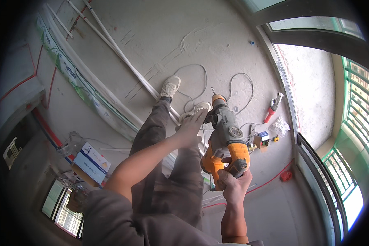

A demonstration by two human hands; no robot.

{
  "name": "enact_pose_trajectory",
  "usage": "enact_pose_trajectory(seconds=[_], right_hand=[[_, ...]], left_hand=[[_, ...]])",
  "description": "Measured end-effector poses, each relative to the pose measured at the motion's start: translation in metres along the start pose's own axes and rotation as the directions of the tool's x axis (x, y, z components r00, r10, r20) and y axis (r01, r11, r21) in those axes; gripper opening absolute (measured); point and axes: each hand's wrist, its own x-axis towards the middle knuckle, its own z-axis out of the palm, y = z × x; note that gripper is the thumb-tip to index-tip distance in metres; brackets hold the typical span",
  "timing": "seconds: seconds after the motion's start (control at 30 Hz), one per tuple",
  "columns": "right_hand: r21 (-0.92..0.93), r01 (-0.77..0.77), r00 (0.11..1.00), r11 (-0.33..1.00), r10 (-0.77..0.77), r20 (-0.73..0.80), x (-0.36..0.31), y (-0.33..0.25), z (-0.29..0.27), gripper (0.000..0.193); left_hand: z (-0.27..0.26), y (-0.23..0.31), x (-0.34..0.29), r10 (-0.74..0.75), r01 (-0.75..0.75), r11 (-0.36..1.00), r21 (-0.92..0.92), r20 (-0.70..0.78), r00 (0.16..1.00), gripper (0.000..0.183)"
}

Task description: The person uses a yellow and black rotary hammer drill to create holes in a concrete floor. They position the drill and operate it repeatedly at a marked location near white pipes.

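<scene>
**Orange-and-grey power drill (230, 131) held in two bare hands**

The drill is out in front of the person's body, its bit (212, 89) pointing away from them. At its rear, the right hand (233, 185) is wrapped firmly round the grip, thumb folded over. At the drill's front left side, the left hand (192, 128) is closed about a dark side handle (how far the fingers curl underneath is hidden).

Beyond the drill and to both sides of its bit, a grey cable (242, 74) loops across the concrete floor (217, 45). Just left of the drill's front end are two white shoes (170, 86), one partly behind the left hand. Farther left of the drill run white pipes (137, 74) and a bundle in green-and-white wrapping (76, 80); well to its lower left sits a blue-and-white carton (92, 162).

To the right of the drill lies a red-handled tool (270, 110), with a clear plastic bag (279, 126) and some small boxes (263, 139) near it. Lower right of the drill is a red object (286, 176), its kind unclear. Far right of the drill, past a door frame (281, 78), stands a green railing (358, 86).
</scene>
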Motion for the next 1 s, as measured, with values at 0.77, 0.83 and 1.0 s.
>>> enact_pose_trajectory(seconds=[0.77,0.83,1.0], right_hand=[[0.217,-0.024,0.997,0.976,0.040,-0.072,0.012,0.004,-0.002,0.069],[0.241,-0.005,0.998,0.971,0.020,-0.058,0.012,0.010,-0.008,0.071],[0.264,0.015,0.998,0.964,0.002,-0.064,0.008,0.011,-0.009,0.072]], left_hand=[[-0.040,0.004,0.029,-0.133,0.336,0.374,-0.864,0.309,0.942,0.059],[-0.039,-0.017,0.034,-0.014,0.401,0.215,-0.891,0.408,0.913,0.051],[-0.071,-0.017,0.053,0.151,0.569,0.425,-0.704,0.675,0.722,0.081]])
